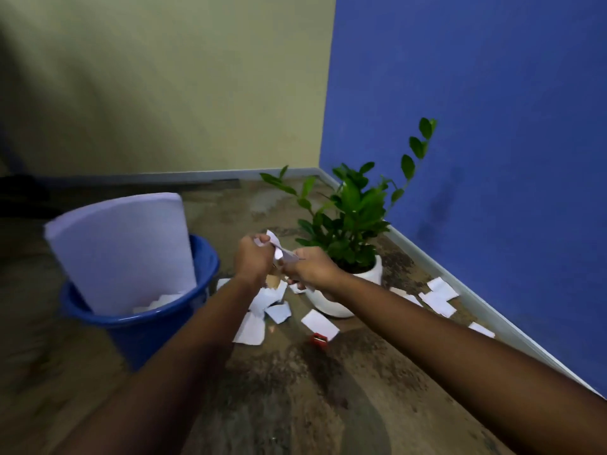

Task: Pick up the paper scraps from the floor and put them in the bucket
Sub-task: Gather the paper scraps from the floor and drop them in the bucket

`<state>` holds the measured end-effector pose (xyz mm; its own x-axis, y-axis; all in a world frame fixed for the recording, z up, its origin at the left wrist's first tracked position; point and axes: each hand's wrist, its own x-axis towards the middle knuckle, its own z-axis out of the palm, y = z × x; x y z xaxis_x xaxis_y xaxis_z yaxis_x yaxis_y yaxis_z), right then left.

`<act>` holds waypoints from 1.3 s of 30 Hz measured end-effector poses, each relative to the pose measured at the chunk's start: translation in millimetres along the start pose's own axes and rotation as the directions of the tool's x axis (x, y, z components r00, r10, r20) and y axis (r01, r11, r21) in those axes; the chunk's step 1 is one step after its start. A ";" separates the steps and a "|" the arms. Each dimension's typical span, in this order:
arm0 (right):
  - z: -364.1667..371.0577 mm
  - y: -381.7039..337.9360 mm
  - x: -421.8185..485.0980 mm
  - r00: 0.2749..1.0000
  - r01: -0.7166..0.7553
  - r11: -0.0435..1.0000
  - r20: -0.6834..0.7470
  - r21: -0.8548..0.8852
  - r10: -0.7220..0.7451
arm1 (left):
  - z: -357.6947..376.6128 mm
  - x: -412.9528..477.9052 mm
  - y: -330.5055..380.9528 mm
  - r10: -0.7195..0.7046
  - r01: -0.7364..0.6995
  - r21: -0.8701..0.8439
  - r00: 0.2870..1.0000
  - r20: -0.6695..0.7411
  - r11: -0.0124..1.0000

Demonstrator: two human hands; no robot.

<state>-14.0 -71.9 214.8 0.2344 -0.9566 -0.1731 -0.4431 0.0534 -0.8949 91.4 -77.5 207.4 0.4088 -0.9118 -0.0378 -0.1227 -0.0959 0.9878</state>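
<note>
The blue bucket (141, 339) stands on the floor (295, 395) at the left. A tall curl of white sheets (121, 251) stands in it, rising well above the rim, with crumpled paper (157, 301) low inside. Just right of the bucket, above the floor, the left hand (253, 257) and right hand (312, 269) meet, the fingers of both curled tight on one held scrap (279, 249). More paper scraps (259, 313) lie scattered beneath the hands, one beside a small red object (319, 340), others (440, 295) along the skirting of the blue wall (476, 126). A potted plant (354, 208) in a white pot (371, 274) fills the corner behind the right hand. Bare floor opens toward the camera.
</note>
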 end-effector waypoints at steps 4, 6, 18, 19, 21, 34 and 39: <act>40.2 -41.3 11.7 0.999 0.024 0.995 0.040 0.100 -0.028 | -43.7 14.5 9.1 0.012 0.001 0.057 0.975 -0.224 0.998; 59.2 -57.4 20.3 0.997 0.006 0.987 0.080 0.164 -0.019 | -63.0 25.6 9.2 0.001 0.026 0.075 0.939 -0.344 0.997; 112.5 -77.8 71.0 0.952 -0.260 0.933 0.227 0.248 0.205 | -105.1 87.0 11.0 -0.293 0.420 0.240 0.856 -0.427 0.875; 113.6 -79.2 71.0 0.948 -0.277 0.923 0.233 0.266 0.217 | -106.1 91.3 8.9 -0.302 0.430 0.269 0.861 -0.409 0.862; 117.8 -79.9 73.4 0.945 -0.293 0.908 0.236 0.300 0.227 | -108.8 97.8 2.4 -0.328 0.451 0.284 0.860 -0.390 0.846; 108.6 -53.0 90.4 0.988 -0.136 0.928 -0.019 0.347 0.152 | -53.3 82.9 -16.9 -0.074 0.283 0.467 0.906 -0.417 0.838; 48.7 -18.8 92.8 0.994 -0.096 0.983 -0.027 0.156 0.102 | -14.2 64.5 -21.6 0.248 -0.184 0.778 0.968 0.038 0.601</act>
<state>58.2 -147.8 195.6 0.1644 -0.9536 -0.2521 -0.3235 0.1893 -0.9271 133.3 -128.6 185.8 0.3311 -0.9216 0.2025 -0.8523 -0.2000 0.4833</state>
